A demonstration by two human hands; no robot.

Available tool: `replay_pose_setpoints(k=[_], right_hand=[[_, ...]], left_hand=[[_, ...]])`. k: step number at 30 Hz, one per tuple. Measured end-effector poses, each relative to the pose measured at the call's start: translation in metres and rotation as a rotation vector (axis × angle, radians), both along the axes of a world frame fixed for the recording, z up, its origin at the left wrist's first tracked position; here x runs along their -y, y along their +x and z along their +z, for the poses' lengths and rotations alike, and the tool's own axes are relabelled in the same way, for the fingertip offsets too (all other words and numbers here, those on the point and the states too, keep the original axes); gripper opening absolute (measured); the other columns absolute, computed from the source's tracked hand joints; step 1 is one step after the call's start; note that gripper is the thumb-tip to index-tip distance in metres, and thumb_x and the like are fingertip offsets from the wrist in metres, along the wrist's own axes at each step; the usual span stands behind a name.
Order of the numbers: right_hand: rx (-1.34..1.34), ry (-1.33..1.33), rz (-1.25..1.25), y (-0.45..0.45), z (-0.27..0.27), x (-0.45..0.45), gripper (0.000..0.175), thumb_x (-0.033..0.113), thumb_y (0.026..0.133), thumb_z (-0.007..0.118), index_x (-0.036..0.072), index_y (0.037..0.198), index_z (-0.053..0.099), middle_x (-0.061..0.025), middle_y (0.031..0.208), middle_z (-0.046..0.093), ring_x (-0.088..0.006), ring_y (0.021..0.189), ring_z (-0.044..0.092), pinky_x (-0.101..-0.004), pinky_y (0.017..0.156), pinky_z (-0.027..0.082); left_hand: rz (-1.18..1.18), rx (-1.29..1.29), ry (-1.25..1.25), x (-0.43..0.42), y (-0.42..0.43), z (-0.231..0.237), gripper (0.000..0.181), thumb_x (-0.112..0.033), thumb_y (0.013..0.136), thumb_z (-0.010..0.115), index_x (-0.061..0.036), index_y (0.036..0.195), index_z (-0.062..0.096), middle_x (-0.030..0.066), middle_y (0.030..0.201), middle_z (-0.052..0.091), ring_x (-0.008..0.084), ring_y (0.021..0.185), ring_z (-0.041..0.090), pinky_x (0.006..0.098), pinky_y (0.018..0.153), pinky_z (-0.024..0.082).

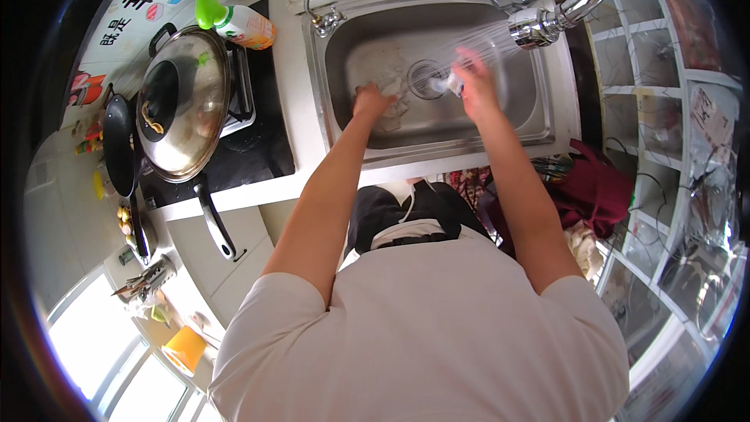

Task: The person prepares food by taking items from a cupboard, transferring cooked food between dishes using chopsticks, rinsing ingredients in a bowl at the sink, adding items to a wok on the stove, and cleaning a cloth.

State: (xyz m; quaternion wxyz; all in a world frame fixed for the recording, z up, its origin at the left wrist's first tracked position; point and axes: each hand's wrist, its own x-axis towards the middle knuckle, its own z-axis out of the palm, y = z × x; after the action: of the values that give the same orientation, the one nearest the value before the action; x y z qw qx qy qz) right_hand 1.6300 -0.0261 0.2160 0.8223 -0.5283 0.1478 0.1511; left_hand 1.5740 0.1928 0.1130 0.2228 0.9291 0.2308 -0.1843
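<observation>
My left hand point(372, 101) is down in the left part of the stainless steel sink point(515, 123), thumb spread from the fingers. It touches a thin, pale, wet sheet point(396, 118), perhaps cloth or film; whether the fingers grip it cannot be told. To the right of the drain point(426, 79), my right hand point(477, 85) is shut on a small whitish object point(453, 83), mostly hidden by the fingers. Water fans out leftward from the chrome faucet head point(530, 29) and passes over the right hand and the drain.
A smaller tap point(328, 22) stands at the sink's back left corner. Left of it are a green-topped spray bottle point(249, 24) and a lidded pan point(196, 111) on the black stove point(258, 155), its handle point(217, 225) jutting past the counter edge. Shelving point(641, 91) rises at the right.
</observation>
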Motion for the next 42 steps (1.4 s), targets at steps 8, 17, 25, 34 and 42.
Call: replay_pose_setpoints(k=[8,17,25,34,42], right_hand=[[-0.066,-0.022,0.044,-0.016,-0.005,0.031,0.023,0.007,0.083,0.058,0.004,0.106,0.060,-0.0008,0.088,0.055,-0.0099,0.081,0.051,-0.0234,0.069,0.041],[-0.419,0.455,0.186,0.005,-0.001,-0.020,0.029,0.028,0.089,0.057,0.004,0.105,0.058,-0.0080,0.100,0.063,-0.0195,0.093,0.060,-0.0345,0.079,0.050],[-0.042,0.097,-0.101,0.024,-0.011,-0.007,0.018,0.018,0.080,0.068,0.005,0.091,0.061,-0.0049,0.087,0.062,-0.0157,0.076,0.060,-0.0296,0.065,0.048],[0.616,-0.689,0.542,-0.018,0.036,-0.027,0.024,0.026,0.086,0.061,0.004,0.081,0.053,-0.0086,0.075,0.052,-0.0192,0.069,0.050,-0.0328,0.063,0.041],[0.945,-0.799,0.328,-0.072,0.047,-0.054,0.025,0.018,0.081,0.065,0.004,0.074,0.045,-0.0102,0.072,0.047,-0.0312,0.071,0.048,-0.0401,0.065,0.040]], left_hand=[[0.099,0.145,-0.771,0.018,0.034,0.077,0.026,-0.026,0.087,0.052,-0.0029,0.097,0.059,0.0082,0.098,0.060,0.0178,0.093,0.059,0.0321,0.073,0.048],[0.252,-0.056,-1.698,0.040,0.045,0.145,0.026,-0.015,0.089,0.055,-0.0084,0.114,0.051,0.0065,0.104,0.060,0.0186,0.096,0.058,0.0339,0.086,0.048],[0.301,0.162,-1.083,0.002,0.036,0.097,0.028,-0.025,0.089,0.059,-0.0075,0.110,0.056,0.0014,0.092,0.060,0.0112,0.078,0.056,0.0259,0.067,0.047],[0.803,-0.371,-1.737,0.050,0.047,0.103,0.056,-0.049,0.086,0.054,0.0001,0.113,0.053,0.0178,0.108,0.059,0.0277,0.095,0.059,0.0399,0.078,0.051],[0.142,0.370,-1.551,0.078,0.033,0.028,0.033,-0.036,0.089,0.053,-0.0065,0.104,0.056,0.0084,0.078,0.062,0.0214,0.074,0.060,0.0363,0.064,0.050]])
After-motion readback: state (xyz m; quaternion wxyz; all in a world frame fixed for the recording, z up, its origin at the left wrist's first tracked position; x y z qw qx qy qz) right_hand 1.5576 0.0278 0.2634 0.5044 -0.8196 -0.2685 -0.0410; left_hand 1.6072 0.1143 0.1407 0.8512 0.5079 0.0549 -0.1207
